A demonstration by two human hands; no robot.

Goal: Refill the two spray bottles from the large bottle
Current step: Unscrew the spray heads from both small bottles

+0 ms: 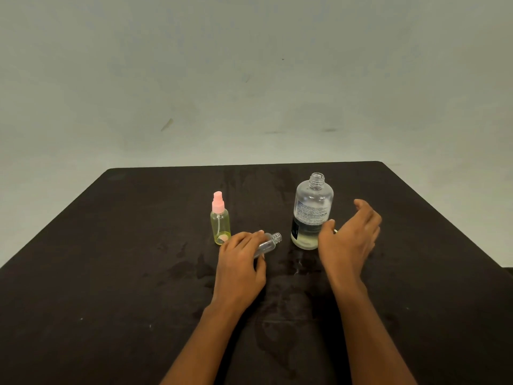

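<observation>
Dark, damp-blotched table (125, 245) under the large bottle (312, 215), scuffed pale wall (249, 79) behind

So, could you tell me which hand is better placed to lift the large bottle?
Right: the right hand hovers open beside the large bottle; the left hand grips the small clear bottle.

spray bottles: 2 — yellow bottle (220, 227), clear bottle (270, 243) | large bottle (311, 215): 1 | hands: 2 — left hand (241, 263), right hand (349, 240)
</observation>
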